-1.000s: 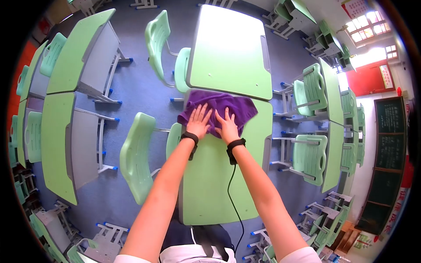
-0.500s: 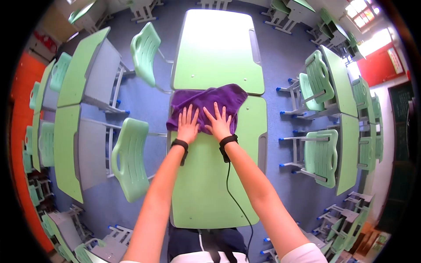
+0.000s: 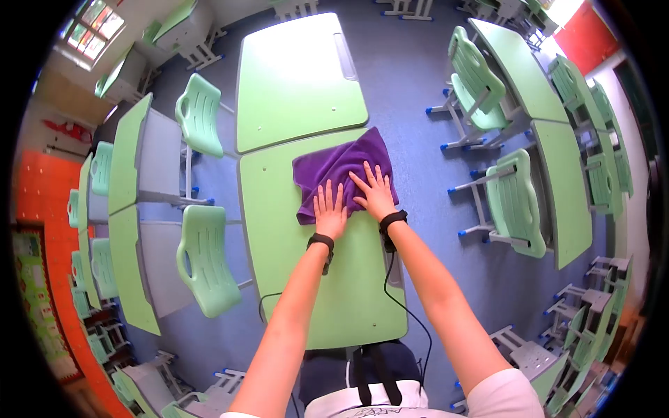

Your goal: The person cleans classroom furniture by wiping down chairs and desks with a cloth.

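Note:
A purple cloth point(image 3: 317, 167) lies rumpled on the green desk point(image 3: 279, 251) in front of me, toward its far right part. My left hand point(image 3: 330, 214) rests flat on the cloth's near edge, fingers stretched forward. Just right of it, my right hand point(image 3: 376, 195) presses on the cloth with its fingers spread. Neither hand is closed around the fabric. One corner of the cloth reaches up near the seam with the farther desk, and its right side lies along the desk's right edge. Each wrist wears a black band, and a cable hangs from the right one.
A second green desk point(image 3: 293, 83) adjoins the far edge of mine. Green chairs point(image 3: 209, 261) stand close on the left, with more desks point(image 3: 132, 272) behind them. To the right are another chair point(image 3: 512, 202) and a row of desks point(image 3: 564, 188).
Both hands and the cloth have moved from the left across the desk to its right side. My view has turned, so the desks appear tilted.

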Action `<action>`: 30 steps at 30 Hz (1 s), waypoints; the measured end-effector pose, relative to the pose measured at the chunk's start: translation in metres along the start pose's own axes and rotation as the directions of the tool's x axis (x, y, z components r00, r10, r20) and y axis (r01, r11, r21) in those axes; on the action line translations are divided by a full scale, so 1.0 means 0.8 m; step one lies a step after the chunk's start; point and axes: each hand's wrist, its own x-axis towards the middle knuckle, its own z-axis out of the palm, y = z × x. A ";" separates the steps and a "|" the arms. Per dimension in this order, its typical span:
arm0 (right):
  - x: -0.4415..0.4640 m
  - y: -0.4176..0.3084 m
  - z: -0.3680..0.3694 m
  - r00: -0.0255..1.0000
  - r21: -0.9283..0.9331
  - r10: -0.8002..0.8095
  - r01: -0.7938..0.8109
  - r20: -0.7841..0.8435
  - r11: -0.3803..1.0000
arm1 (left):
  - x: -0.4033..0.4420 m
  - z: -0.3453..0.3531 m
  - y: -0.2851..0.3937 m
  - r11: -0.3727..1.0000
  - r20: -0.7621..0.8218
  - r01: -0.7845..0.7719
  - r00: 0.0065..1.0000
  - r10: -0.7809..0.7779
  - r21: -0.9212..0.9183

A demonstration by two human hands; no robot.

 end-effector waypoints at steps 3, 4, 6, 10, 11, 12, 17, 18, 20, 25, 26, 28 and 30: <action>-0.049 -0.004 -0.008 0.999 0.041 0.044 -0.045 0.022 0.998 | -0.039 0.006 0.014 0.999 0.072 -0.032 0.997 0.034 -0.022; -0.067 -0.004 -0.004 1.000 0.063 0.031 -0.031 0.003 0.997 | -0.055 0.008 0.022 0.999 0.063 -0.043 0.997 0.044 -0.021; -0.109 -0.005 -0.002 1.000 0.079 0.017 -0.017 -0.002 0.997 | -0.096 0.007 0.040 0.999 0.048 -0.030 0.998 0.031 -0.011; -0.195 -0.017 -0.004 1.000 0.096 0.003 -0.005 0.024 0.995 | -0.181 0.014 0.067 0.998 0.022 -0.064 0.998 0.065 -0.025; -0.217 -0.021 -0.004 0.999 0.098 0.007 -0.011 0.039 0.995 | -0.202 0.018 0.070 0.996 0.050 -0.077 0.996 0.078 -0.035; -0.239 -0.025 -0.002 0.999 0.101 0.014 -0.020 0.052 0.995 | -0.221 0.019 0.074 0.995 0.077 -0.092 0.992 0.095 -0.042; -0.332 -0.049 0.004 0.993 0.080 0.082 -0.089 0.081 0.993 | -0.296 0.016 0.089 0.990 0.158 -0.137 0.978 0.138 -0.020; -0.349 -0.054 0.007 0.992 0.084 0.097 -0.104 0.080 0.991 | -0.308 0.014 0.090 0.988 0.182 -0.150 0.972 0.151 -0.022; -0.379 -0.065 0.010 0.989 0.074 0.120 -0.127 0.082 0.989 | -0.334 0.011 0.090 0.983 0.205 -0.178 0.962 0.181 -0.038; -0.447 -0.096 0.022 0.989 0.009 0.119 -0.120 0.093 0.993 | -0.405 0.000 0.087 0.972 0.213 -0.209 0.950 0.228 -0.107; -0.457 -0.104 0.026 0.989 0.003 0.111 -0.112 0.094 0.994 | -0.419 -0.003 0.083 0.970 0.220 -0.210 0.947 0.233 -0.122; -0.479 -0.122 0.032 0.987 -0.014 0.110 -0.109 0.117 0.994 | -0.448 -0.007 0.077 0.970 0.209 -0.208 0.950 0.232 -0.129; -0.497 -0.141 0.041 0.985 -0.039 0.113 -0.109 0.132 0.993 | -0.471 -0.016 0.065 0.969 0.191 -0.200 0.955 0.226 -0.147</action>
